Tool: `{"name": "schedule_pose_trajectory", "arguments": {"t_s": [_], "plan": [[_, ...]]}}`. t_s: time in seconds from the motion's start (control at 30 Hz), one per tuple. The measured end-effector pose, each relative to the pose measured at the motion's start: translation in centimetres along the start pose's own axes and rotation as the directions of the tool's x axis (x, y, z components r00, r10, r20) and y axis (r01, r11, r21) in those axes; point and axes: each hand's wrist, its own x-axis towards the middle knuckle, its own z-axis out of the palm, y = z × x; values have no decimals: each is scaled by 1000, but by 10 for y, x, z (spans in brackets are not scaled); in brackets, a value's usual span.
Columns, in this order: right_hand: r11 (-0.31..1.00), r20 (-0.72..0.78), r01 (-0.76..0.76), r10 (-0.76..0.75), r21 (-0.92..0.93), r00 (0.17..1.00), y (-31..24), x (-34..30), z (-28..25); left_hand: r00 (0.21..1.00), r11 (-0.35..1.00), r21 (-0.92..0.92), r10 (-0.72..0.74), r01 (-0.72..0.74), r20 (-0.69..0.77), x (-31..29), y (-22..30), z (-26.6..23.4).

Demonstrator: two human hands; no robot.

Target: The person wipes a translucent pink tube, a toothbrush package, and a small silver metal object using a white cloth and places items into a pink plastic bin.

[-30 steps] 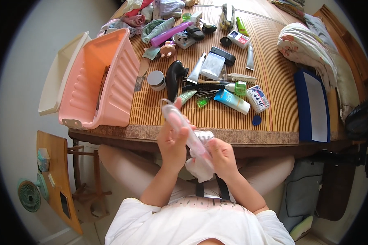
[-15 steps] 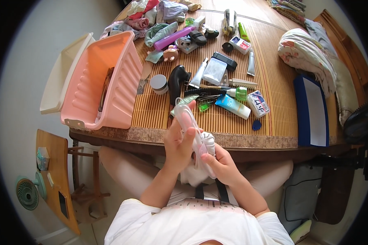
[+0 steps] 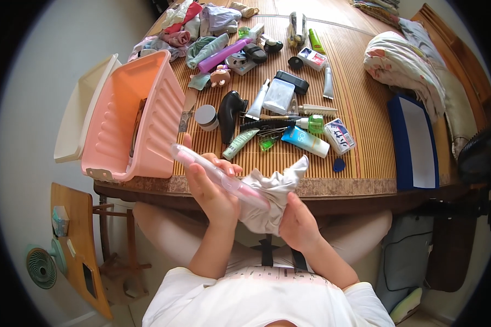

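Note:
Above my lap, just in front of the table edge, my left hand (image 3: 215,191) is closed round a long clear plastic case (image 3: 223,179) with pink inside. The case slants from upper left to lower right. A crumpled off-white cloth (image 3: 270,199) lies against its lower end and covers part of my left palm's side. My right hand (image 3: 300,222) grips the cloth's right side, thumb up, with its other fingers mostly hidden. On the table beyond lie a pale green tube (image 3: 240,143), a blue and white tube (image 3: 305,141) and a black curved device (image 3: 232,116).
A pink storage bin (image 3: 172,114) stands open at the left, its cream lid (image 3: 84,111) behind it. Several bottles, tubes and boxes crowd the mat, with piled clothes (image 3: 213,22) at the far left. A blue box (image 3: 414,144) and bundled fabric (image 3: 401,65) are at the right.
The plastic case has swung from steep to more level, its upper end moving left. The cloth has opened out and shows more between my hands. My right hand has moved slightly right.

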Motion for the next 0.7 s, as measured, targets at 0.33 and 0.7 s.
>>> {"name": "schedule_pose_trajectory", "arguments": {"t_s": [0.33,0.7], "plan": [[986,97,160,-155,-44,983,-9,-6,-11,936,986,165,-51,-8,349,-27,-13,-13],[956,161,-7,-42,293,986,-29,-10,-31,914,891,-363,-119,271,388,-6,10,-26]]}}
